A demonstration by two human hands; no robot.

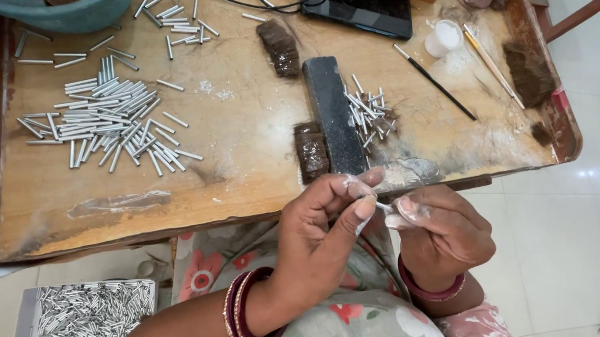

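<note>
Small metal tube (382, 206), pinched between both hands just below the table (254, 175) edge.
Left hand (324, 228) and right hand (438, 231) each grip an end with whitened fingertips; the tube looks light, stiff and slippery, best held by its ends. Loose tubes (106, 125) lie on the table.

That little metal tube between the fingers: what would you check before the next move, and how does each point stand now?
1. Small metal tube pinched between both hands: ok.
2. Left hand fingertips on the tube: ok.
3. Right hand fingertips on it: ok.
4. White paste on the fingertips: ok, visible.
5. Tube's filling: cannot tell, too small.
6. Loose pile of tubes on the wooden table: ok.
</note>
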